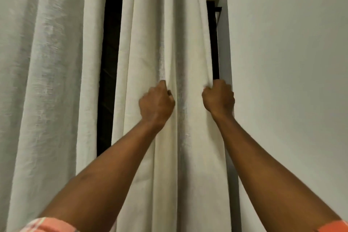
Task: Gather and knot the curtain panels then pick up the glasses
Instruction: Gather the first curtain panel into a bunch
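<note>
Here, left hand and right hand clench fingers round the curtain panel.

Right curtain panel — off-white woven fabric, hanging in long vertical folds, centre fold pinched in left hand, right edge bunched in right hand (folds converge there), left curtain panel — same fabric, hanging loose, apart

Dark gap open between the left panel and the right panel, room to reach through; past that, only a narrow slit, then bare wall.
</note>
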Action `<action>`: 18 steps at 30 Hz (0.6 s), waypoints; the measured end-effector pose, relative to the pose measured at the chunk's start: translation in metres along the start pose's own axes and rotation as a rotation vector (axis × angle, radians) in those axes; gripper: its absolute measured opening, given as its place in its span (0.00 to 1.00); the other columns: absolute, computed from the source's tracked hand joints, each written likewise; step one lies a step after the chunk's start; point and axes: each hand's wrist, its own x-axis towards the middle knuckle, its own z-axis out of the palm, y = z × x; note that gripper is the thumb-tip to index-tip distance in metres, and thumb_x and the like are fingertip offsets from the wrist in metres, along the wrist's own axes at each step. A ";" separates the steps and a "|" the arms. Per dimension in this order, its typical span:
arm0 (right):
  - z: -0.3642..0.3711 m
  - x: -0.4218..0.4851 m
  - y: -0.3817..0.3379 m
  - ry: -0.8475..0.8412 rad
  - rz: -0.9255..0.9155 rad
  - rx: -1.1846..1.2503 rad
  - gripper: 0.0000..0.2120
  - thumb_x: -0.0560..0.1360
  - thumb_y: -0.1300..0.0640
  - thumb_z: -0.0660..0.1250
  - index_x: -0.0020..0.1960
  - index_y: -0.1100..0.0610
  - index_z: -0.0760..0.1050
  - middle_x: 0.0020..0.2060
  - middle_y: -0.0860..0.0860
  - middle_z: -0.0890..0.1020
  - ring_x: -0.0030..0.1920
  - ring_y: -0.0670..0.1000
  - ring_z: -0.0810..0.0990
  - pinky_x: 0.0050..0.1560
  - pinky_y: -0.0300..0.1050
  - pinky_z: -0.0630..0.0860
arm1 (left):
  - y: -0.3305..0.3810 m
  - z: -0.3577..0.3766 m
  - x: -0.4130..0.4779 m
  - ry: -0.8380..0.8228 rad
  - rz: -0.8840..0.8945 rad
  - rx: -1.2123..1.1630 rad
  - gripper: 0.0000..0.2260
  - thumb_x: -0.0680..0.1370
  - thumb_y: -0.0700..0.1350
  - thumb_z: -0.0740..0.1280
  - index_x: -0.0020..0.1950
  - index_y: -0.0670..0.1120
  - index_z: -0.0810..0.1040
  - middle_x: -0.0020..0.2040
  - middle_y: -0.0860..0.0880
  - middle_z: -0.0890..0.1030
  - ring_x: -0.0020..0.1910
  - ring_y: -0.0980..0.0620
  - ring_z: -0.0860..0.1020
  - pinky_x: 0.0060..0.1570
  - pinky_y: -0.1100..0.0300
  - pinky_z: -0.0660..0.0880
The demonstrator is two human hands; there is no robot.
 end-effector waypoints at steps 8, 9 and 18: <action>0.021 -0.026 -0.023 -0.120 -0.085 0.196 0.20 0.81 0.45 0.56 0.52 0.60 0.77 0.43 0.53 0.80 0.43 0.54 0.79 0.42 0.48 0.74 | 0.023 0.032 -0.049 -0.179 0.083 -0.149 0.06 0.78 0.47 0.59 0.50 0.47 0.73 0.37 0.49 0.79 0.35 0.46 0.78 0.36 0.52 0.77; 0.021 -0.031 -0.025 -0.131 -0.080 0.180 0.23 0.81 0.41 0.55 0.51 0.59 0.77 0.41 0.51 0.78 0.41 0.53 0.77 0.40 0.47 0.72 | 0.023 0.034 -0.055 -0.195 0.064 -0.201 0.07 0.78 0.47 0.59 0.49 0.47 0.74 0.35 0.50 0.78 0.33 0.48 0.77 0.35 0.52 0.78; 0.037 -0.066 -0.002 -0.242 0.009 0.024 0.07 0.75 0.57 0.65 0.50 0.59 0.74 0.46 0.54 0.79 0.46 0.56 0.80 0.40 0.48 0.76 | 0.002 0.047 -0.095 -0.369 -0.006 -0.259 0.10 0.76 0.38 0.59 0.36 0.45 0.73 0.30 0.48 0.77 0.30 0.46 0.76 0.29 0.53 0.72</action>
